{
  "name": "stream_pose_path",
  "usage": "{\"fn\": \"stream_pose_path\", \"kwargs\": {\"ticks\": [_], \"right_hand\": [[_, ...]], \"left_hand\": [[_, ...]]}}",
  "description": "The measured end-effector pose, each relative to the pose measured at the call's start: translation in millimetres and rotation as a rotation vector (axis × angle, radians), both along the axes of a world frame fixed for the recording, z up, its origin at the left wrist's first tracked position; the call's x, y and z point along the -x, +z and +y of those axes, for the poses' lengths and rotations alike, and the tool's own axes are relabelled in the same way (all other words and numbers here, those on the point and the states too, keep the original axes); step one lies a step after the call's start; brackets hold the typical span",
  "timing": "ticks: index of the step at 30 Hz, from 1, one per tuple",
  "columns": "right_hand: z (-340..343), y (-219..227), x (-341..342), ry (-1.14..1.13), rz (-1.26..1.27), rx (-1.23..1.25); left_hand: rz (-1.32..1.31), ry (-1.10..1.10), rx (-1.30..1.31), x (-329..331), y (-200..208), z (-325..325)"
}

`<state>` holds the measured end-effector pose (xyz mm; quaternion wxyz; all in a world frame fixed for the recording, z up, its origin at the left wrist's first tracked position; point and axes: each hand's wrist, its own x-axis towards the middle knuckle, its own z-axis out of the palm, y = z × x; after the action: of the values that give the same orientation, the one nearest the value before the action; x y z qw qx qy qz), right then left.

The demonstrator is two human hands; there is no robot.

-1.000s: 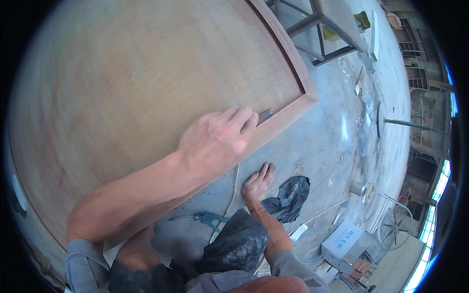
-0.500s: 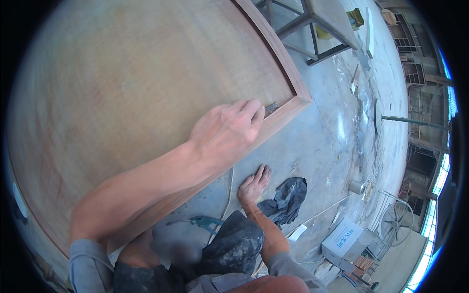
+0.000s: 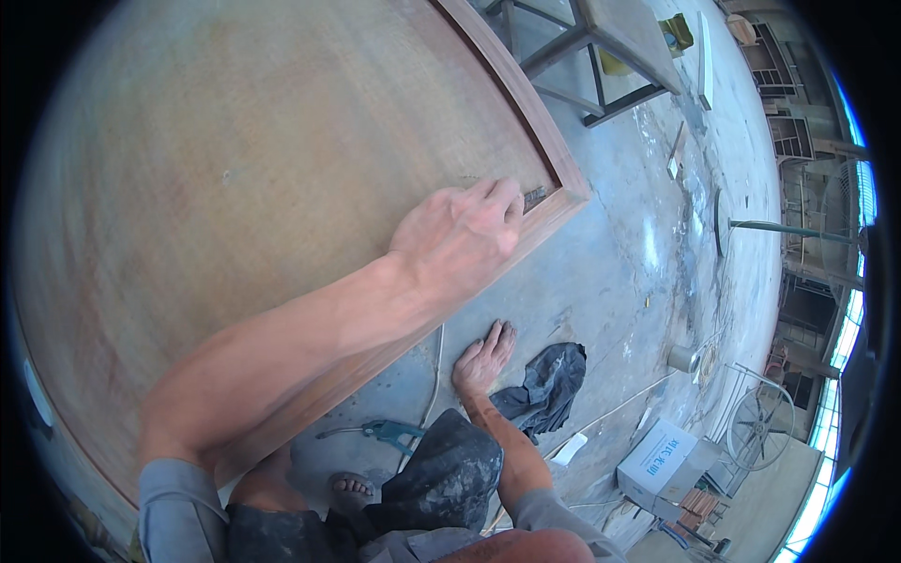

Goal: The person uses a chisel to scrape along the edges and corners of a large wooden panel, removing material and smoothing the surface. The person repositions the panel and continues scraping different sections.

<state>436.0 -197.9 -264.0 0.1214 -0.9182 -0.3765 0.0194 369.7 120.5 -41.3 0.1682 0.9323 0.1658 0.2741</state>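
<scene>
A large wooden panel with a raised reddish-brown frame fills the left side. My left hand is at its near right corner, fingers curled down against the inner edge of the frame. Those fingers are closed on a small dark grey piece that pokes out past them; it resembles folded sandpaper, but most is hidden. My right hand rests flat on the floor, fingers stretched out and holding nothing. Beside it lies a crumpled black cloth.
A teal-handled tool and a pale cable lie by my knee. A wooden stool stands beyond the panel. On the right are a cardboard box, a metal can and a wheel-shaped metal piece.
My left hand has slid along the frame toward the corner, the dark piece moving with it. My right hand stays on the floor. My foot now shows below.
</scene>
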Motion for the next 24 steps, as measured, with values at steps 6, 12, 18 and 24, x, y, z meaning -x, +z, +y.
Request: {"fn": "stream_pose_path", "kwargs": {"ticks": [6,12,18,24], "right_hand": [[2,0,3,0.002,0.014,-0.017],[2,3,10,0.002,0.013,-0.004],[7,0,12,0.003,0.020,-0.032],[2,0,11,0.007,0.013,-0.014]], "left_hand": [[-0.004,0.012,-0.038,-5,-2,0],[0.018,0.023,-0.042,-15,-1,2],[0.021,0.018,0.056,-12,6,4],[-0.177,-0.157,0.400,15,21,-13]]}}
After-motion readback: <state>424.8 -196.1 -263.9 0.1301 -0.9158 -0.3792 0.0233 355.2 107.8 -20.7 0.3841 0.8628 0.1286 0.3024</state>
